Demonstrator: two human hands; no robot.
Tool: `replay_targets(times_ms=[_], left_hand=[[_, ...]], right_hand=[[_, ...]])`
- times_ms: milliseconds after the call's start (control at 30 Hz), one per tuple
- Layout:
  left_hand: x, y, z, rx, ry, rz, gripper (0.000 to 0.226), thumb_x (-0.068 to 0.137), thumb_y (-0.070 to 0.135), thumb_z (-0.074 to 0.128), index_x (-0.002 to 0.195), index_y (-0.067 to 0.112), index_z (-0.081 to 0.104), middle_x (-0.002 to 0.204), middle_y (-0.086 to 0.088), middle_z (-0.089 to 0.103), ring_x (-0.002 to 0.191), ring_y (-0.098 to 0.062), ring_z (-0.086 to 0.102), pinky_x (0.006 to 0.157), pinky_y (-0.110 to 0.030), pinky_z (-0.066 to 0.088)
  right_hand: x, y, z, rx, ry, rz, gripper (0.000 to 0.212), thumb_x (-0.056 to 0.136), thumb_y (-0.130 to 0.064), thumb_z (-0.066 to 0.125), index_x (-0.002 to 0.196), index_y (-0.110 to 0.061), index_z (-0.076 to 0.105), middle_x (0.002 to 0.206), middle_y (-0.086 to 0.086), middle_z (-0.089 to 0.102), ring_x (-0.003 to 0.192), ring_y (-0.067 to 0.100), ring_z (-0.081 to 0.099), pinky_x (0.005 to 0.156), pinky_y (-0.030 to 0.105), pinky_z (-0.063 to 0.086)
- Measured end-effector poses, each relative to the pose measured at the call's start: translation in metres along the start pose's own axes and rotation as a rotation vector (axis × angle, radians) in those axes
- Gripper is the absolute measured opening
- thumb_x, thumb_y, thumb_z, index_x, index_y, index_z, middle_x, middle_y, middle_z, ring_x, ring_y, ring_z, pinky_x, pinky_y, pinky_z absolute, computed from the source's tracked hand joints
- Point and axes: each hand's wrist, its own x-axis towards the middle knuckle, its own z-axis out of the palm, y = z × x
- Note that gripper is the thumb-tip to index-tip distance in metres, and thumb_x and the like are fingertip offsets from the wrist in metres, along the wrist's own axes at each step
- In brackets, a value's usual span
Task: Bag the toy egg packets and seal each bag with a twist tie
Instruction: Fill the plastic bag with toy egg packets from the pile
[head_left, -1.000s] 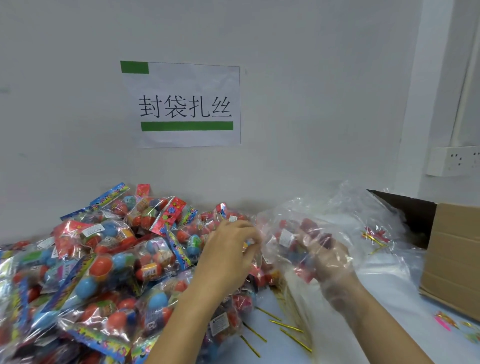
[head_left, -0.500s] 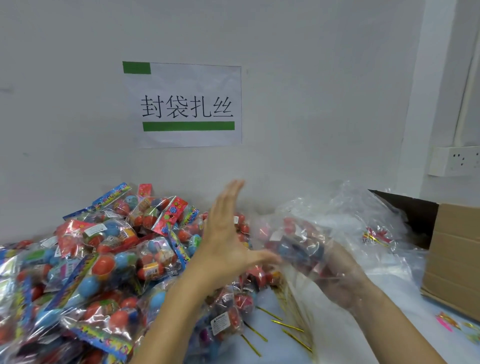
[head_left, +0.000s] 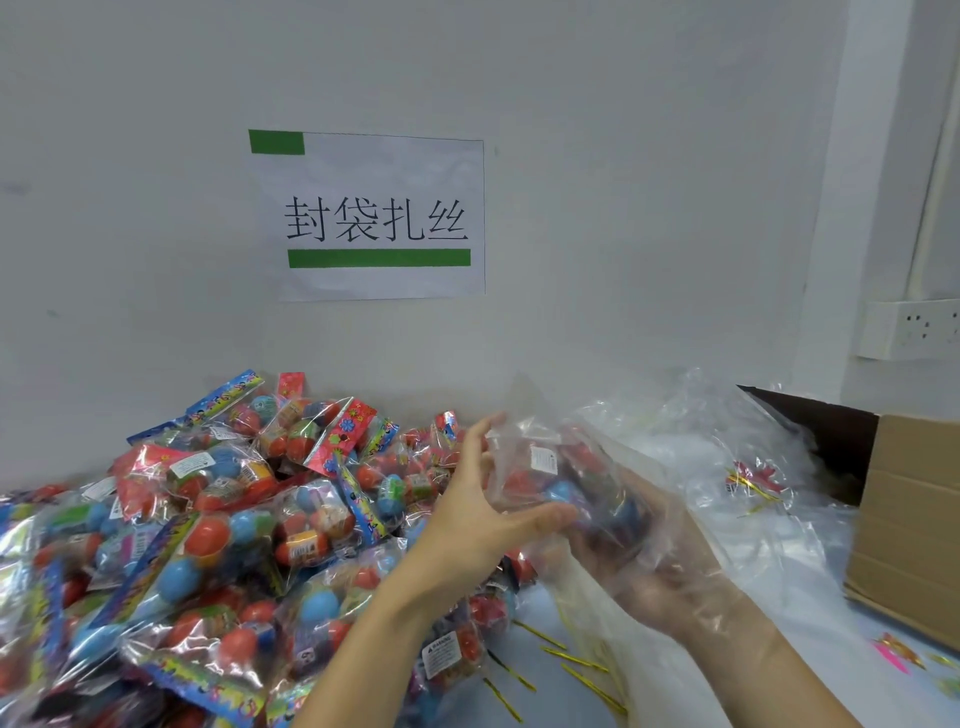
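The right hand (head_left: 644, 561), inside a clear plastic bag (head_left: 675, 467), cups a packet of red and blue toy eggs (head_left: 566, 483) from beneath. The left hand (head_left: 483, 519), fingers spread straight, presses its thumb against the bag's near side. A heap of colourful egg packets (head_left: 208, 519) lies left.

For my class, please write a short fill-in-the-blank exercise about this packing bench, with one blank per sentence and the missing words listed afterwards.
1. The pile of toy egg packets lies on the person's ______ side.
2. The bars printed on the wall sign are ______ in colour.
3. The gold twist ties lie loose on the ______.
4. The right hand is inside a clear plastic bag, while the left hand touches it from ______.

Missing words: left; green; table; outside
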Motion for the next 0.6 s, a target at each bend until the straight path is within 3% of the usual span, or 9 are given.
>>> replay_targets(times_ms=[33,67,100,133,233,300,367,500,600], left_hand=[[0.001,0.0,0.001,-0.008,0.011,-0.015,0.085,0.067,0.033,0.087,0.121,0.062,0.03,0.106,0.031,0.066,0.094,0.009,0.068,0.067,-0.006,0.05],[0.001,0.001,0.002,-0.011,0.031,-0.03,0.08,0.069,0.035,0.085,0.12,0.061,0.029,0.102,0.034,0.066,0.091,0.01,0.067,0.065,-0.004,0.049],[0.001,0.003,0.002,-0.005,0.059,-0.046,0.076,0.069,0.04,0.084,0.117,0.062,0.028,0.103,0.031,0.066,0.089,0.012,0.066,0.063,-0.002,0.047],[0.002,0.005,0.001,0.016,0.089,-0.061,0.076,0.067,0.047,0.082,0.115,0.064,0.025,0.108,0.027,0.061,0.09,0.011,0.065,0.061,-0.001,0.045],[0.002,0.01,-0.001,0.121,0.153,-0.059,0.079,0.067,0.054,0.082,0.12,0.066,0.024,0.118,0.017,0.052,0.085,0.009,0.064,0.058,-0.001,0.045],[0.002,0.011,-0.003,0.176,0.168,-0.041,0.08,0.066,0.055,0.082,0.125,0.061,0.029,0.117,0.015,0.054,0.078,-0.002,0.065,0.065,-0.013,0.052],[0.004,0.012,-0.003,0.269,0.178,-0.034,0.077,0.059,0.066,0.077,0.123,0.061,0.035,0.122,0.016,0.05,0.09,-0.005,0.063,0.078,-0.025,0.055],[0.005,0.009,0.002,0.431,0.214,0.11,0.061,0.057,0.07,0.072,0.111,0.058,0.047,0.119,0.024,0.04,0.102,0.008,0.048,0.08,-0.007,0.042],[0.008,0.005,0.003,0.513,0.265,0.217,0.034,0.077,0.052,0.074,0.108,0.043,0.062,0.112,0.016,0.047,0.101,0.002,0.046,0.084,-0.01,0.039]], right_hand=[[-0.002,0.001,0.004,0.023,-0.019,-0.014,0.037,0.095,-0.009,0.054,0.126,-0.019,0.07,0.13,0.005,0.068,0.11,0.024,0.068,0.093,0.027,0.049],[-0.001,0.001,0.006,0.052,-0.012,-0.04,0.039,0.093,-0.008,0.057,0.129,-0.019,0.068,0.131,0.005,0.067,0.11,0.024,0.069,0.086,0.035,0.06],[0.0,0.001,0.008,0.076,0.008,-0.067,0.041,0.089,-0.009,0.064,0.128,-0.017,0.068,0.129,0.007,0.068,0.108,0.025,0.07,0.07,0.032,0.058],[0.0,0.002,0.01,0.079,0.029,-0.094,0.042,0.084,-0.012,0.069,0.126,-0.015,0.07,0.126,0.01,0.069,0.107,0.027,0.071,0.077,0.041,0.062],[0.002,0.005,0.017,0.019,0.081,-0.134,0.026,0.083,-0.018,0.067,0.105,-0.018,0.079,0.114,0.015,0.073,0.095,0.028,0.073,0.082,0.04,0.061],[0.003,0.007,0.02,0.042,0.084,-0.117,0.02,0.082,-0.019,0.067,0.094,-0.015,0.082,0.101,0.015,0.076,0.081,0.026,0.074,0.075,0.038,0.062],[0.005,0.01,0.019,0.048,0.119,-0.154,0.025,0.074,-0.017,0.074,0.099,-0.016,0.078,0.102,0.017,0.075,0.081,0.029,0.073,0.07,0.041,0.064],[0.008,0.019,0.014,-0.087,0.148,-0.217,0.025,0.094,-0.017,0.064,0.116,-0.013,0.073,0.125,0.026,0.065,0.112,0.045,0.064,0.099,0.057,0.05],[0.009,0.028,0.013,-0.16,0.192,-0.238,0.03,0.096,-0.011,0.062,0.125,-0.005,0.065,0.116,0.025,0.067,0.098,0.04,0.069,0.075,0.048,0.059]])
